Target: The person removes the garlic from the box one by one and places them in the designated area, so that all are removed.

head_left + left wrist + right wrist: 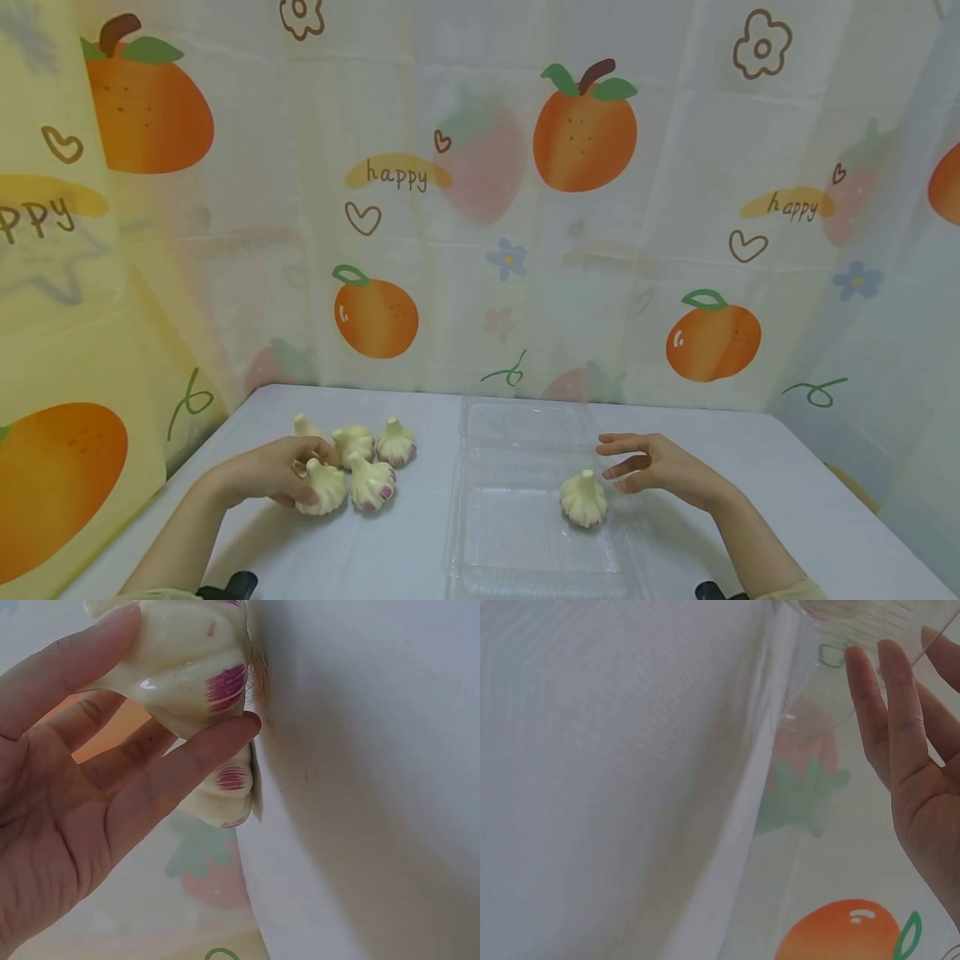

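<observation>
My left hand (273,473) is at a cluster of white garlic bulbs on the left of the table. Its thumb and fingers hold the nearest garlic bulb (327,487), whose purple-streaked side (225,686) shows in the left wrist view. Close around it are a garlic bulb (372,483), another garlic bulb (352,443) and more behind. A single garlic bulb (583,500) sits in the clear plastic box (517,533) at the middle. Just right of that bulb hovers my right hand (660,468), fingers spread and holding nothing.
The clear box's lid (525,423) lies opened back toward the rear edge of the white table (408,550). A fruit-printed curtain (480,250) hangs behind the table, with another yellowish curtain (67,350) at the left.
</observation>
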Tool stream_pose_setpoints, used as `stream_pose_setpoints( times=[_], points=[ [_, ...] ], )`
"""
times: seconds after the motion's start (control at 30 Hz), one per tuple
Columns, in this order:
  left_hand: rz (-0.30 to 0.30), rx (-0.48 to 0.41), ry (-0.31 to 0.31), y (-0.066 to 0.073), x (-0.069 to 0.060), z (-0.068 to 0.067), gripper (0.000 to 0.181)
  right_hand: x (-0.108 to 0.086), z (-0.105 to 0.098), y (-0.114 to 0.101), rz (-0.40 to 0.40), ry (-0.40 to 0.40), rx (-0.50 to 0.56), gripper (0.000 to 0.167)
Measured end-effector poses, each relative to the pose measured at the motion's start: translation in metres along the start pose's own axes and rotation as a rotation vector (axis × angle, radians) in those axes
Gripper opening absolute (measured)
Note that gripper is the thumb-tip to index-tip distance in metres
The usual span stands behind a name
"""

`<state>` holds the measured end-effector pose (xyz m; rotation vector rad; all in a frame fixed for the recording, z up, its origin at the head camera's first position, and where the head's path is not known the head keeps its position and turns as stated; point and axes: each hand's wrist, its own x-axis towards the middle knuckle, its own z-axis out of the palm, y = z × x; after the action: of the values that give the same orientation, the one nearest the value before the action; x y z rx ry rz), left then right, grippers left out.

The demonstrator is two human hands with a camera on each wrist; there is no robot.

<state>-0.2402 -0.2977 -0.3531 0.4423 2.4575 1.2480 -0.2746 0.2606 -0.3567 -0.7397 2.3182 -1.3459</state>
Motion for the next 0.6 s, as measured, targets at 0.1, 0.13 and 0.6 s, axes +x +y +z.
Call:
stream_pose_setpoints(
  times=[0.1,0.13,0.6],
  points=[
    [-0.003,-0.003,-0.008,-0.0008,0.0007,0.0004,0.044,-0.0003,0.0002,-0.0004,0.004,0.004,-0.001,0.059],
    [-0.003,-0.005,-0.012,-0.0011,0.0009,0.0006,0.044,-0.0004,0.0003,-0.0006,0.006,0.005,0.000,0.059],
    [0.034,-0.012,-0.013,-0.0021,0.0009,0.0036,0.047,-0.0003,0.0005,0.0000,-0.002,0.003,0.003,0.058]
  ],
)
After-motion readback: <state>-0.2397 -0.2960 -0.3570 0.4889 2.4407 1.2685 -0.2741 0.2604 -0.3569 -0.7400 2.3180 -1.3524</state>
